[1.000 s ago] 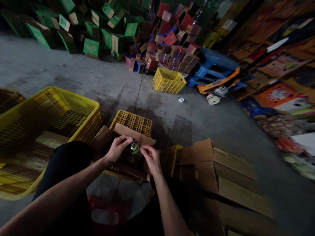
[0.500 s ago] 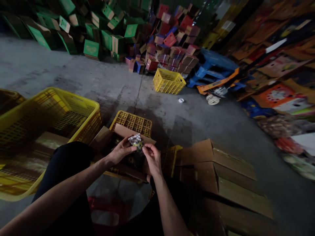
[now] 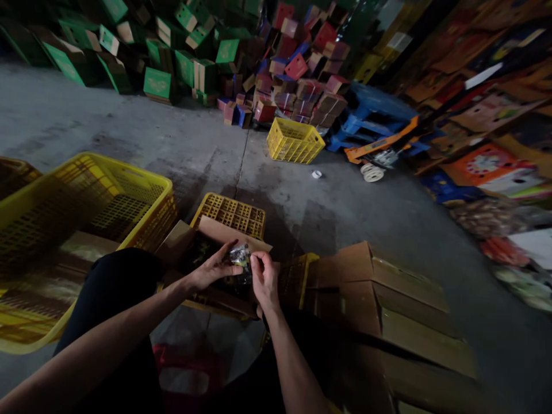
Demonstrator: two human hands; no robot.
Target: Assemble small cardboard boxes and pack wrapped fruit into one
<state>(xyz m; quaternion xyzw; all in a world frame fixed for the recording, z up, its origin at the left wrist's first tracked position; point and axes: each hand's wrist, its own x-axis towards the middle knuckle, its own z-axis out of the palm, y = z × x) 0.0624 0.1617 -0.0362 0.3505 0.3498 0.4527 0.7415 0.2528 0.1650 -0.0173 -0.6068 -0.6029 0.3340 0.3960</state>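
Observation:
Both my hands meet over an open cardboard box [image 3: 224, 233] in front of me. My left hand [image 3: 212, 269] and my right hand [image 3: 264, 278] pinch a small shiny plastic packet [image 3: 240, 256] with something yellow-green inside. The fingers of both hands are closed on the packet. The box's inside is dark and its contents are hard to make out. The box rests on a yellow plastic crate [image 3: 230, 211].
A large yellow crate [image 3: 86, 201] stands at my left, stacked brown cartons [image 3: 388, 293] at my right. A red stool [image 3: 190, 374] shows under me. Farther off lie another yellow crate [image 3: 294, 141], a tape roll [image 3: 317, 174], blue pallets [image 3: 366, 123] and piles of green and red boxes.
The packet rose a little from the box, then came back down slightly; my fingers shifted their grip on it. My arms stayed in nearly the same place.

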